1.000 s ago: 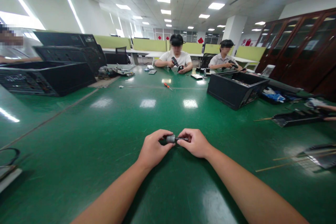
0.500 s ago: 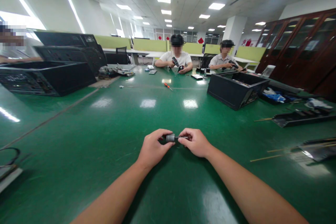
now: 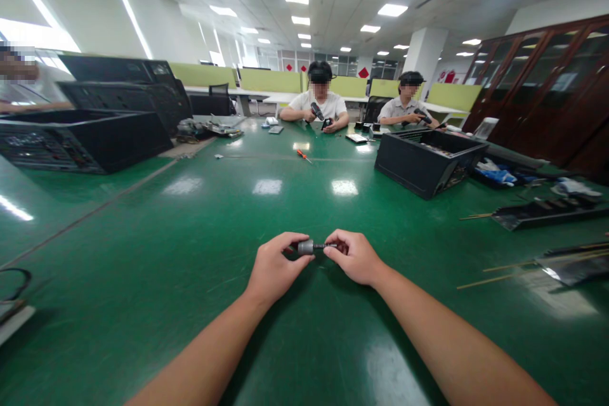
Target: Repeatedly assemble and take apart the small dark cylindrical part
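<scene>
Over the green table [image 3: 228, 203], my left hand [image 3: 275, 268] grips a small grey metal cylinder [image 3: 306, 247] between thumb and fingers. A thin dark shaft [image 3: 318, 246] sticks out of the cylinder's right end. My right hand [image 3: 353, 258] pinches the far end of this shaft, which is partly hidden by the fingertips. Cylinder and shaft lie in one line, roughly level. What kind of part it is I cannot tell.
An orange screwdriver [image 3: 302, 155] lies further off. A black computer case [image 3: 431, 162] stands right, another case [image 3: 95, 139] left. Metal parts with thin rods [image 3: 495, 283] lie at the right. Across the table, one person [image 3: 316, 104] and another person [image 3: 404, 104] hold power drills.
My left hand and the cylinder have shifted slightly left, away from my right hand. More of the shaft shows between the two hands.
</scene>
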`<state>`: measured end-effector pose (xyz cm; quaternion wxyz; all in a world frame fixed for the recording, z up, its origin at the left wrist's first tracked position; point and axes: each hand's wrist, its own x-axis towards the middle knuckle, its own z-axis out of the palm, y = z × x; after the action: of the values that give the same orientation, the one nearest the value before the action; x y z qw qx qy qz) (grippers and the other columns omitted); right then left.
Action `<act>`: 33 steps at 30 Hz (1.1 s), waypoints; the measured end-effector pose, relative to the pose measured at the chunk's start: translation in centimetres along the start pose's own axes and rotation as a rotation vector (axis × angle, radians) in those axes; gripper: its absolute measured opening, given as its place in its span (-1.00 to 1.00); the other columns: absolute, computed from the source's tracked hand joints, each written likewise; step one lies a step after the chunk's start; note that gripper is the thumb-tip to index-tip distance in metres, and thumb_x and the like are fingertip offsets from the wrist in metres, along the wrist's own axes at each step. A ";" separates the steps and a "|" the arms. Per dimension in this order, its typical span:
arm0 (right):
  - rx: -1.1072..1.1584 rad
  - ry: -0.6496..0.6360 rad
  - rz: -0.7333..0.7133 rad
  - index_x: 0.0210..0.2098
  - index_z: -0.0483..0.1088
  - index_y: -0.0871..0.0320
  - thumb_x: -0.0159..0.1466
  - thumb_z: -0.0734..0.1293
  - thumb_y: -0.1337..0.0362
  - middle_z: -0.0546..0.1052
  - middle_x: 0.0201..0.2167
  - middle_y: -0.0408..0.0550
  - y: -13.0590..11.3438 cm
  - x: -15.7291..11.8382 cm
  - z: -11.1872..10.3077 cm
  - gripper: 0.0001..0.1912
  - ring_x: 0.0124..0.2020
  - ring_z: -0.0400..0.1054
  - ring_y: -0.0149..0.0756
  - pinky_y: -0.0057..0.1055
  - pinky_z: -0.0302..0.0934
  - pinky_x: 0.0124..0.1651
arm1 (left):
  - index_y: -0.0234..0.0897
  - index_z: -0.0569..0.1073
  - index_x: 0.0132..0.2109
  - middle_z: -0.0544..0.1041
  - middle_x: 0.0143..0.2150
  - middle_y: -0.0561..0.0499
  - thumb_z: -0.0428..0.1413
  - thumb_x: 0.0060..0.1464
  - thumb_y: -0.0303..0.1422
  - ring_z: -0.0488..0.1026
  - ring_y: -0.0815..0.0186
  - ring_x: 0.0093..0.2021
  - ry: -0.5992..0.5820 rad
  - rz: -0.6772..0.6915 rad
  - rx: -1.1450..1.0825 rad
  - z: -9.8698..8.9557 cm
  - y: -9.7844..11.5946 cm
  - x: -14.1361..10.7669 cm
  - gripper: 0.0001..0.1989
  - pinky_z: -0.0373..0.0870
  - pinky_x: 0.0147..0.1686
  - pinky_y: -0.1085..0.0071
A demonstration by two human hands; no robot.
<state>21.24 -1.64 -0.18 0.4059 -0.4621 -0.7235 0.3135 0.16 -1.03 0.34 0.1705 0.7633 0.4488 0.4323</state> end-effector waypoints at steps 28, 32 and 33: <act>-0.020 0.054 -0.012 -0.29 0.45 0.16 0.21 0.33 0.29 0.41 -0.55 -0.20 0.5 0.0 -0.2 -0.91 -0.54 0.24 -0.42 -0.49 0.12 -0.44 | -0.16 0.56 -0.12 0.60 -0.18 0.04 0.32 -0.06 -0.38 0.53 0.27 -0.22 0.019 -0.021 0.000 -0.1 0.0 0.1 -0.71 0.47 -0.23 0.38; -0.019 0.057 -0.016 -0.31 0.44 0.16 0.21 0.33 0.30 0.39 -0.56 -0.21 0.4 0.0 -0.3 -0.92 -0.55 0.24 -0.42 -0.49 0.11 -0.45 | -0.15 0.55 -0.11 0.60 -0.17 0.04 0.31 -0.05 -0.38 0.52 0.27 -0.20 0.022 -0.023 -0.008 -0.1 0.0 0.1 -0.71 0.47 -0.22 0.38; -0.022 0.057 -0.016 -0.31 0.44 0.16 0.21 0.33 0.30 0.39 -0.56 -0.21 0.4 0.0 -0.3 -0.92 -0.55 0.24 -0.42 -0.49 0.11 -0.45 | -0.15 0.55 -0.11 0.60 -0.17 0.04 0.30 -0.04 -0.38 0.52 0.27 -0.20 0.020 -0.021 -0.008 -0.1 0.0 0.1 -0.71 0.47 -0.22 0.37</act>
<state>21.67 -1.53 -0.34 0.4236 -0.4694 -0.7189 0.2888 0.14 -0.98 0.42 0.1735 0.7536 0.4566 0.4399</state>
